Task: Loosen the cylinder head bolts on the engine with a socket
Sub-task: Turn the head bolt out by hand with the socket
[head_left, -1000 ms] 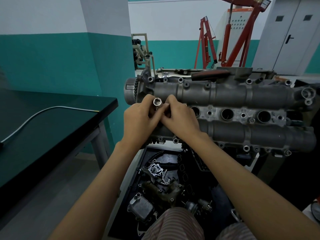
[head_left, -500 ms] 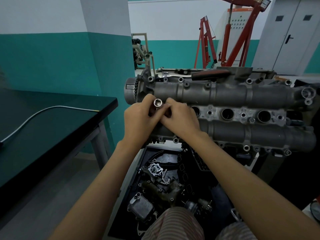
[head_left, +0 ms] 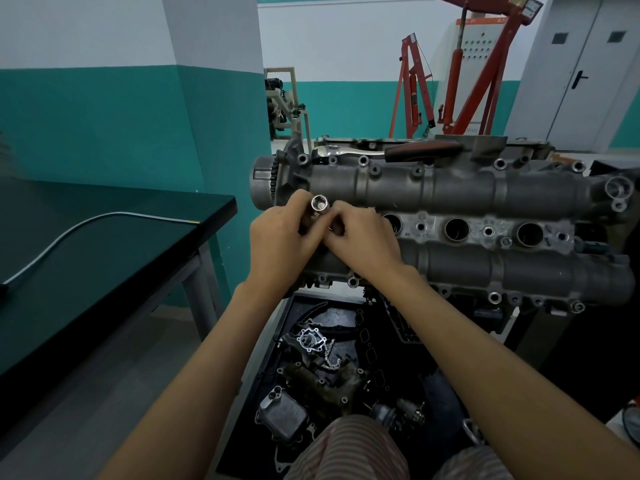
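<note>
Gripping a chrome socket (head_left: 319,204) from its left side, the left hand (head_left: 282,242) has its fingers curled round the barrel, whose open end faces up toward the camera; the right hand (head_left: 362,239) sits touching it on the other side, fingers curled in around the socket's lower part, where a small glint of metal shows between them, though what exactly those fingertips pinch is hidden. Both hands rest over the left end of the engine (head_left: 450,230), whose grey cylinder head stretches away to the right of the right hand, with a row of round bores between two long cam housings and small bolts (head_left: 488,231) dotted along it. Beyond the hands, on the far edge of the engine, lies a ratchet handle (head_left: 388,152) with a dark grip. Below the forearms a black tray (head_left: 346,375) holds loose engine parts and a chain. Left of the left arm stands a dark table (head_left: 86,244) with a grey cable (head_left: 72,233) lying across it
</note>
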